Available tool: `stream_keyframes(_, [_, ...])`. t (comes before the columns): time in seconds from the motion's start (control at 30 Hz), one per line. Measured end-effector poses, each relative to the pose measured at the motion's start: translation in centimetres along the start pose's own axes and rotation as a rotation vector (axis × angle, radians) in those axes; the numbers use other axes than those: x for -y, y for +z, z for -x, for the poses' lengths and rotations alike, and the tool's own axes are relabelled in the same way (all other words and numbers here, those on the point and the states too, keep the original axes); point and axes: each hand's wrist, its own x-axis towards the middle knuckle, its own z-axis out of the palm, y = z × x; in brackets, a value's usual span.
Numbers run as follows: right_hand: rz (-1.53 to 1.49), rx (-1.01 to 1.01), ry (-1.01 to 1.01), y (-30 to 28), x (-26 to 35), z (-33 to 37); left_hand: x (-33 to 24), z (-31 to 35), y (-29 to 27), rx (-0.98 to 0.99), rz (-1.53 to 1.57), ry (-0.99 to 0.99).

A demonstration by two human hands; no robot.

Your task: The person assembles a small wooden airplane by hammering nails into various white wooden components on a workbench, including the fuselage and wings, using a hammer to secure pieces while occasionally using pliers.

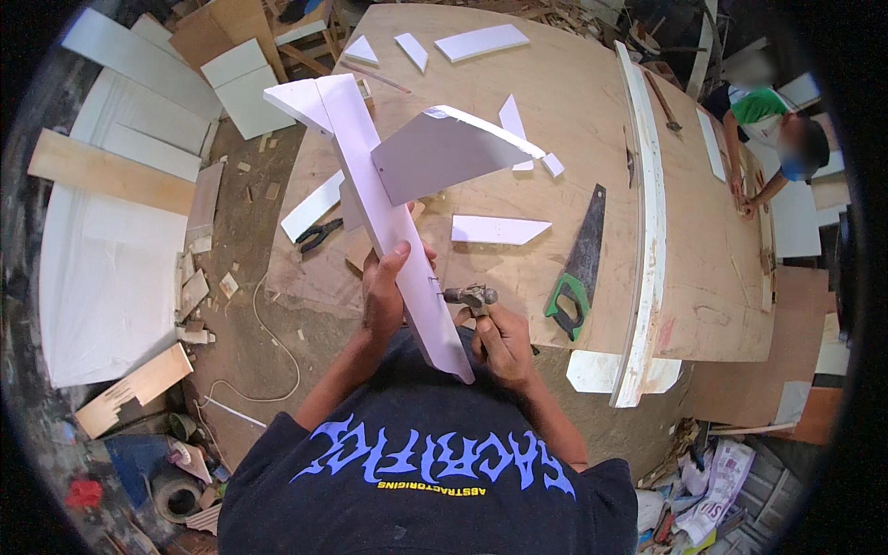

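Both hands are gripping: the left hand [387, 285] has a long, smooth white board [396, 231], the right hand [506, 340] a hammer [477, 297] whose worn metal head sits just beside thin nails [434, 278] sticking out of the board. An angled white panel [453, 155] juts from the board, which slants up before the person's chest, over the near edge of the plywood surface [564, 111]. There lie dark pliers [319, 236], a pointed offcut [499, 229] and a green-handled saw [589, 245]. A long scuffed plank [640, 240] separates these from a co-worker [758, 116]. Both elbows bend; the left thumb presses the board's face
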Motion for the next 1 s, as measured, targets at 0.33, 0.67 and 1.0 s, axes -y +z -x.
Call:
stream_keyframes(0.33, [0.168, -0.038, -0.199, -0.6, 2.6, -1.6, -0.3, -1.6, 0.2, -0.011, -0.037, 0.115])
stream_keyframes(0.67, [0.168, -0.198, -0.146, 0.0, 2.0, -0.4, 0.2, -2.8, 0.2, 0.069, 0.016, 0.038])
stream_keyframes(1.0, [0.351, -0.172, -0.157, -0.3, 1.2, 0.4, -0.1, -4.0, 0.5, 0.1, -0.028, 0.018])
